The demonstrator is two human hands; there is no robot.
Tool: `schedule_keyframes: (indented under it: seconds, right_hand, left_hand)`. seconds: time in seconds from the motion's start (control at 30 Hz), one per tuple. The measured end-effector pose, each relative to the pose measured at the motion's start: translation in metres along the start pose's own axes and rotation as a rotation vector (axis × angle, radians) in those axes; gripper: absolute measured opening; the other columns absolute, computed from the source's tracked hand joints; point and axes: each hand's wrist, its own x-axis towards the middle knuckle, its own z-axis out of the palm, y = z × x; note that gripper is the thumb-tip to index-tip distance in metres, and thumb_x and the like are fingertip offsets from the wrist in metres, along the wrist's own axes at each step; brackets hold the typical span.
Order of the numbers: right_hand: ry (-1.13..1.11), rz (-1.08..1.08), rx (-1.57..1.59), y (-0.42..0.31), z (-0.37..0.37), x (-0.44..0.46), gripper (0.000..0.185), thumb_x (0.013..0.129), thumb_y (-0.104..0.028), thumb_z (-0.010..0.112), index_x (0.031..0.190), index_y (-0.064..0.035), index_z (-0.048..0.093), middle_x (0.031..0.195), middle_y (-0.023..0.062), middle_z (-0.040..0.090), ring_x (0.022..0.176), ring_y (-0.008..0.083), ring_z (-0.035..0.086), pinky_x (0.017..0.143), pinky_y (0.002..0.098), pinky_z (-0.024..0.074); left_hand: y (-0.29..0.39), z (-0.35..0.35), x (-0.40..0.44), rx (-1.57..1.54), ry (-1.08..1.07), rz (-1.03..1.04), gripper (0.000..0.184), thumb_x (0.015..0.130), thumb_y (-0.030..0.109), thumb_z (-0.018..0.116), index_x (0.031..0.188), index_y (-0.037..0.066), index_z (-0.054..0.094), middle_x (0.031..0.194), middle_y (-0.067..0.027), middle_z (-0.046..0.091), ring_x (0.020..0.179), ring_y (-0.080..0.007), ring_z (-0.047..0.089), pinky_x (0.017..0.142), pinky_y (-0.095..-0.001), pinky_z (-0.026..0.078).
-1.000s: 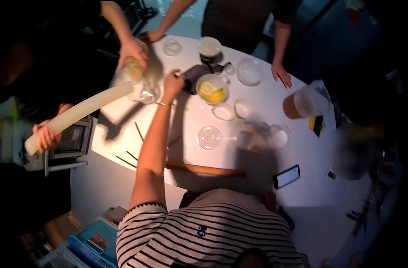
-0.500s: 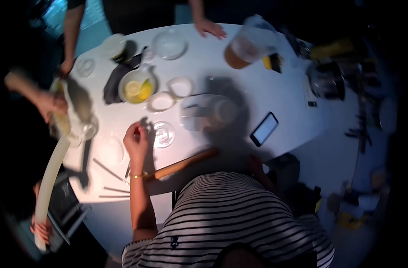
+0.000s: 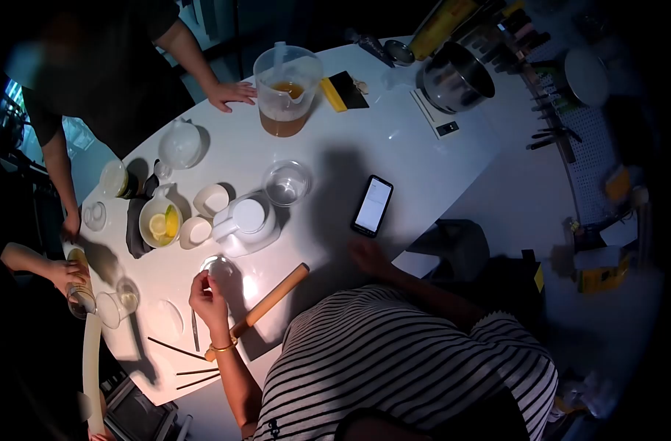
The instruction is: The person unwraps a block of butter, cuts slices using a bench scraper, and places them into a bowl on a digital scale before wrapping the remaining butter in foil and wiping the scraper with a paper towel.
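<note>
My left hand [image 3: 209, 295] is raised over the near part of the white table [image 3: 423, 169], fingers bent and pressed together. Whatever they hold, if anything, is hidden. Just beyond it is a small clear glass dish [image 3: 219, 269]. A wooden rolling pin [image 3: 273, 298] lies diagonally to the right of my left wrist. My right hand [image 3: 370, 257] rests in shadow at the near table edge, just below a phone [image 3: 372, 206] with a lit screen; its fingers are too dark to read. A white lidded jug [image 3: 247, 224] and a clear bowl [image 3: 287, 183] stand farther in.
A bowl of lemon pieces [image 3: 160, 223] sits left of two small white dishes [image 3: 203, 213]. A large measuring jug [image 3: 285, 110] holds brown liquid. At the back right, a metal pot [image 3: 457, 79] stands on a scale. One person's hand [image 3: 229, 94] lies on the table; another person's hand [image 3: 67, 273] grips a jar.
The view has swung to the right, showing more of the pot and scale. My left hand stays raised near the glass dish. My right hand shows more fully below the phone.
</note>
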Motion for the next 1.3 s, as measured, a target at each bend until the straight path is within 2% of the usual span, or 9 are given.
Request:
schedule_keyframes:
  seconds: [0.1,0.23,0.43,0.53,0.57,0.7,0.9,1.17,1.3]
  right_hand:
    - [-0.041,0.074,0.358,-0.046,-0.02,0.029,0.023,0.089,-0.025,0.055,0.099,-0.0045,0.058,0.066,0.0051,0.055,0.064,0.016,0.055,0.059,0.0313,0.0458]
    - [0.332,-0.521,0.285,-0.063,-0.022,0.085,0.011,0.089,-0.017,0.057,0.096,-0.0088,0.057,0.065,-0.0011,0.049,0.052,0.0079,0.046,0.048,0.0252,0.0404]
    - [-0.108,-0.099,0.726,-0.07,-0.033,0.09,0.02,0.088,-0.026,0.06,0.076,-0.0102,0.056,0.06,-0.0031,0.048,0.048,0.0059,0.043,0.043,0.0231,0.0365]
    - [-0.121,-0.27,0.272,-0.016,-0.02,0.084,0.019,0.086,-0.026,0.06,0.08,-0.0076,0.057,0.052,-0.0015,0.048,0.042,0.0083,0.043,0.038,0.0245,0.0325]
    - [-0.107,-0.171,0.306,-0.01,-0.013,0.07,0.016,0.086,-0.021,0.057,0.078,-0.0072,0.057,0.053,-0.0014,0.047,0.043,0.008,0.043,0.039,0.0247,0.0331]
    - [-0.155,0.053,0.331,-0.005,-0.01,0.033,0.012,0.085,-0.015,0.055,0.078,-0.005,0.057,0.053,-0.001,0.048,0.045,0.008,0.044,0.041,0.0246,0.0344]
    - [-0.088,-0.019,0.321,0.032,-0.018,0.047,0.016,0.085,-0.017,0.056,0.078,-0.0027,0.06,0.055,0.0004,0.051,0.046,0.0093,0.046,0.043,0.0269,0.0364]
    - [0.314,-0.061,0.152,0.084,-0.023,0.003,0.03,0.083,-0.029,0.057,0.076,-0.0003,0.063,0.066,0.0135,0.061,0.061,0.0212,0.056,0.057,0.0397,0.0428]
    - [0.309,0.35,0.361,0.087,-0.053,0.004,0.022,0.081,-0.019,0.053,0.091,-0.003,0.064,0.073,0.0118,0.064,0.061,0.0215,0.061,0.057,0.0352,0.0474]
  left_hand:
    - [-0.007,0.013,-0.01,-0.076,0.015,0.082,0.013,0.087,0.006,0.056,0.098,0.0,0.062,0.072,-0.0005,0.058,0.06,-0.0046,0.05,0.051,-0.0175,0.039]
    - [0.009,0.027,-0.028,0.001,-0.004,0.061,0.014,0.084,0.006,0.058,0.096,-0.001,0.062,0.073,-0.0032,0.06,0.061,-0.0078,0.052,0.052,-0.021,0.042]
    - [0.004,0.015,-0.049,0.084,0.243,0.125,0.021,0.081,0.007,0.061,0.1,0.0,0.063,0.073,-0.0077,0.063,0.063,-0.0126,0.059,0.056,-0.0256,0.047]
    - [-0.002,-0.009,-0.046,0.06,0.39,-0.01,0.022,0.081,0.006,0.06,0.102,0.001,0.062,0.07,-0.0065,0.063,0.06,-0.0112,0.058,0.054,-0.025,0.047]
    - [-0.021,-0.018,-0.038,0.059,0.529,0.021,0.023,0.08,0.006,0.057,0.102,0.0,0.062,0.063,-0.011,0.06,0.055,-0.0174,0.059,0.056,-0.0288,0.048]
    - [-0.09,-0.073,0.002,-0.144,0.709,-0.197,0.031,0.079,0.005,0.054,0.109,0.001,0.058,0.063,-0.0052,0.057,0.051,-0.0102,0.05,0.049,-0.0247,0.042]
    - [-0.065,-0.118,0.041,-0.372,0.643,-0.527,0.048,0.077,0.003,0.056,0.124,0.0,0.047,0.067,-0.0072,0.059,0.049,-0.0124,0.052,0.047,-0.026,0.043]
    - [-0.041,0.003,-0.033,-0.178,0.241,0.0,0.011,0.085,0.005,0.053,0.09,-0.001,0.061,0.067,0.0003,0.053,0.055,-0.0054,0.047,0.051,-0.0192,0.039]
    - [0.025,0.08,-0.094,-0.229,-0.375,0.011,0.015,0.085,0.004,0.054,0.097,-0.002,0.061,0.07,-0.0023,0.056,0.062,-0.0085,0.053,0.057,-0.021,0.044]
